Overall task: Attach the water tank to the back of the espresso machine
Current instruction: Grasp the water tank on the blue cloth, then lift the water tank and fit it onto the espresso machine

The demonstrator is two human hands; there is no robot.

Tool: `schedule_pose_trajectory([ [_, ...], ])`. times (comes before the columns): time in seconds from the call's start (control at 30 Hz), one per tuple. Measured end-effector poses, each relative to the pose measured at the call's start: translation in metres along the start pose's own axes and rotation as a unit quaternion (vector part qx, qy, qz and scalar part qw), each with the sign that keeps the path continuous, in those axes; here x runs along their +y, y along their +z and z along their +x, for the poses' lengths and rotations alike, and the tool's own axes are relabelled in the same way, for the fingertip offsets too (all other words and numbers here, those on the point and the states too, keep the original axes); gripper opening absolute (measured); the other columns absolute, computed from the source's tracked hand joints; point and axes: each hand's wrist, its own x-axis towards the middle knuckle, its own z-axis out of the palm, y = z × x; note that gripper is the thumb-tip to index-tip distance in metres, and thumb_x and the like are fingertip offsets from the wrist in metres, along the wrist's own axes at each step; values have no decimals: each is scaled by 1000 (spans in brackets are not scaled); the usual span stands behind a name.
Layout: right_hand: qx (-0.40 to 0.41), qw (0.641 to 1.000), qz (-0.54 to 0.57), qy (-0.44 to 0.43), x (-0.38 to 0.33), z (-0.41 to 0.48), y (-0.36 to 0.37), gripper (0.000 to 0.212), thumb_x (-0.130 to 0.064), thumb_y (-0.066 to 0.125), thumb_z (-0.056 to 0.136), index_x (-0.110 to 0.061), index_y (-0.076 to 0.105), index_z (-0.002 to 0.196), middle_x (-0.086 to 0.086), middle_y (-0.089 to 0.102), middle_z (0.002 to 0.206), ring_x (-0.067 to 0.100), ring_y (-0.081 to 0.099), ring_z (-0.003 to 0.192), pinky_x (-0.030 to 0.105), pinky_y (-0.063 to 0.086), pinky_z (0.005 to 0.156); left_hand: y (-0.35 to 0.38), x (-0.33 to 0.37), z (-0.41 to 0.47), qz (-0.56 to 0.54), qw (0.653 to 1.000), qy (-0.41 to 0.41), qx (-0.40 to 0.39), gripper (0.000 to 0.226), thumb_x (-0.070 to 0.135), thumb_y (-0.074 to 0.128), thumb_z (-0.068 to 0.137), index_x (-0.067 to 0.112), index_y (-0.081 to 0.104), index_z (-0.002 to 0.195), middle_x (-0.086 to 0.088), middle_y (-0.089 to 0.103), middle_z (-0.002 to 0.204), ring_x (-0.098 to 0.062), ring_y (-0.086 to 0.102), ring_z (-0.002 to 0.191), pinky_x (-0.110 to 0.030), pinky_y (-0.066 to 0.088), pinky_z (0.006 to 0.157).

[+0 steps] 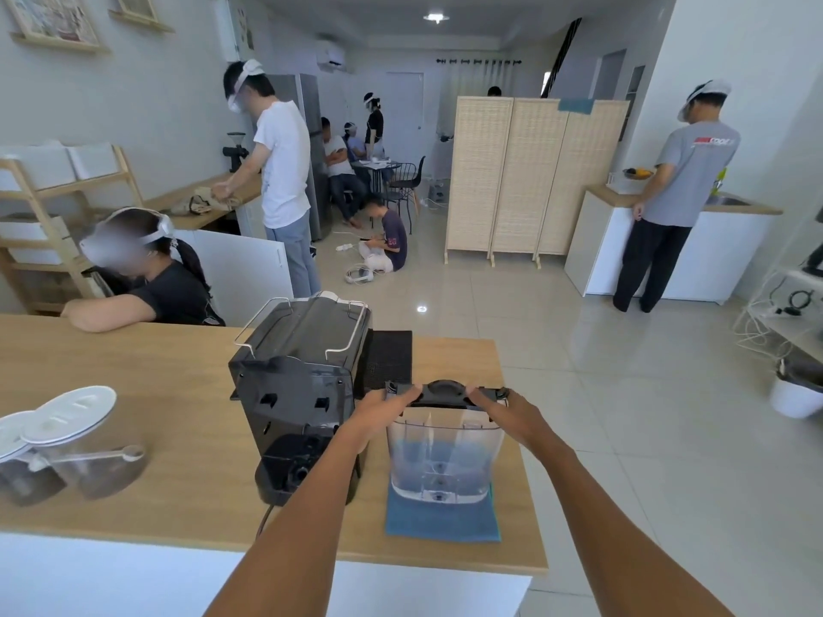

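A clear plastic water tank [443,460] with a black lid [445,393] stands upright on a blue cloth [441,518] on the wooden counter. My left hand [386,405] grips the lid's left end and my right hand [503,405] grips its right end. The black espresso machine [296,394] stands just left of the tank with its bare back side facing me and its power cord hanging over the counter edge. The tank and the machine are apart.
Two lidded clear canisters [67,443] with a scoop stand at the counter's left. A black mat [389,360] lies behind the machine. A seated person [147,278] leans on the counter's far left edge. The counter [156,518] ends just right of the cloth; several people are across the room.
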Motion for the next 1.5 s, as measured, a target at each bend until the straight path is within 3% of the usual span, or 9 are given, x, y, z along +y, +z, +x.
schedule_pose_trajectory([
  [0.17,4,997,75,-31,2,-2,3,82,-73,64,74,-27,48,140,0,56,139,24,51,127,35,40,100,6,-1,-2,-63,997,47,15,75,60,67,85,23,45,147,10,47,145,-19,44,134,-34,33,107],
  [0.3,28,992,92,-77,2,-9,4,69,-61,69,79,-38,43,139,-9,60,130,18,56,117,34,43,100,7,1,-3,-70,989,115,66,56,46,74,85,34,52,134,6,59,138,-17,55,125,-33,43,106],
  [0.43,47,990,78,-107,5,-12,6,73,-66,69,75,-45,42,140,-16,61,128,14,59,115,39,47,103,10,-1,-8,-73,974,178,121,56,38,81,81,24,61,131,5,68,126,-16,61,121,-41,47,108],
  [0.57,58,985,85,-138,4,-20,7,62,-55,68,83,-45,43,139,-19,57,126,12,56,113,29,43,95,13,-4,-9,-86,961,216,149,47,37,82,79,23,68,122,4,74,113,-16,67,111,-48,51,101],
  [0.8,48,985,125,-107,2,-20,9,110,-81,66,64,-41,17,155,-6,41,155,22,41,141,42,34,113,20,6,-24,-78,966,200,144,96,72,80,59,41,49,144,9,55,145,-13,47,136,-42,41,113],
  [0.97,80,973,196,-96,-6,-25,14,89,-76,47,77,-37,26,154,0,36,159,27,37,143,43,32,114,23,14,-29,-137,964,173,150,66,72,57,82,46,49,143,3,51,151,-21,39,144,-43,32,115],
  [1.1,104,964,227,-85,-10,-25,18,75,-69,47,85,-35,35,151,1,42,156,27,40,141,45,32,115,22,14,-28,-162,963,161,141,56,59,61,89,45,50,142,0,57,146,-21,44,140,-37,33,111],
  [1.27,81,965,230,-94,-4,-27,18,76,-68,51,83,-42,30,151,-1,38,158,26,37,143,45,30,117,22,12,-34,-161,969,160,99,63,43,64,92,42,39,150,4,41,157,-21,34,146,-39,28,115],
  [1.5,35,986,89,-138,27,-30,25,93,-78,51,76,-51,6,153,-7,29,162,27,39,143,45,38,113,20,-14,-45,-46,986,159,32,91,47,76,82,50,20,154,7,26,165,-21,25,151,-43,26,118],
])
